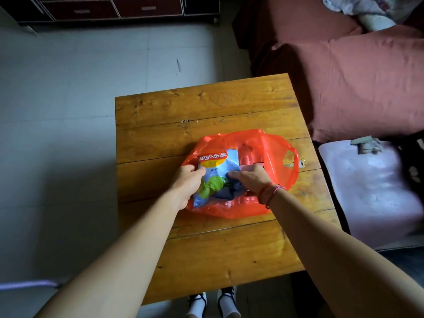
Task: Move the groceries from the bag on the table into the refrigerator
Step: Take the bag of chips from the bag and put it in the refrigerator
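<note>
— 2 hands on 1 packet. How far along would you say this is?

— Barely begun, I'd judge. The left hand [188, 180] grips the left edge of the crisp packet [214, 166], thumb on top. The right hand [249, 179] has its fingers curled over the packet's lower right part. The packet lies in the open mouth of the orange bag [266, 145], mid-frame, with orange plastic showing round it.

— So nothing is in the refrigerator yet?

— I cannot say; the refrigerator is not in view at all. What does show is the bag lying flat on the wooden worktop [206, 106], with the packet not lifted clear of it.

— Anything else inside?

— At least 1 more thing, a red item [246, 158], shows through the plastic just right of the packet. What it is, I cannot tell.

— What is left, then?

— Nearly everything, by my reckoning. The packet must come free and go to the refrigerator, then whatever else the bag holds.

— And around the worktop?

— Only a reddish sofa [367, 83] at the upper right and a dark cabinet [114, 8] along the top left.
</note>
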### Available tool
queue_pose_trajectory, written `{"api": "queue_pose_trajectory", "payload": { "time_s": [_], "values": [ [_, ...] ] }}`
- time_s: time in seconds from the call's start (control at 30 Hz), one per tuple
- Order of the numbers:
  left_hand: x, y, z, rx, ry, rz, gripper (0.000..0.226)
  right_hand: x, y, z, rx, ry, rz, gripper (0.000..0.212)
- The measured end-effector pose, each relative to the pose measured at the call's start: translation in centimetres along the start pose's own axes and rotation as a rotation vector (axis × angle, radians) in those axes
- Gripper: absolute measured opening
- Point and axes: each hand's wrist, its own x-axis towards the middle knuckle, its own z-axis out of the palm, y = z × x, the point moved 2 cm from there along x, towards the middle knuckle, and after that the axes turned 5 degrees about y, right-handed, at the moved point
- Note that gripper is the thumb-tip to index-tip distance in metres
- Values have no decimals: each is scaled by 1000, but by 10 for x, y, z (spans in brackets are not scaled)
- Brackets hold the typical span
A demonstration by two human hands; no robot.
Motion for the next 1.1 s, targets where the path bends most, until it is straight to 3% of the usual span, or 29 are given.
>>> {"api": "queue_pose_trajectory", "payload": {
  "time_s": [0.17,0.3,0.43,0.53,0.63,0.77,0.93,1.1],
  "values": [
    [-16,1,-1,-41,-28,17,18,-21,4,-17,41,13,-21,38],
    [-40,14,0,-165,-103,-28,24,-59,-4,-43,210,-47,-38,8],
    [-78,40,-5,-267,-166,-1,32,-101,-25,-76,283,-50,-152,30],
    [-112,63,-14,-354,-258,83,20,-137,-43,-102,375,-50,-188,42],
    [-148,87,-24,-401,-377,172,35,-172,-60,-125,440,-80,-258,40],
    [-189,121,-40,-454,-408,254,52,-217,-89,-155,511,-86,-357,41],
    [-250,172,-68,-530,-420,434,34,-276,-141,-187,419,-131,-583,60],
    [-314,217,-109,-503,-385,673,46,-350,-198,-204,387,-225,-786,40]
  ]
}}
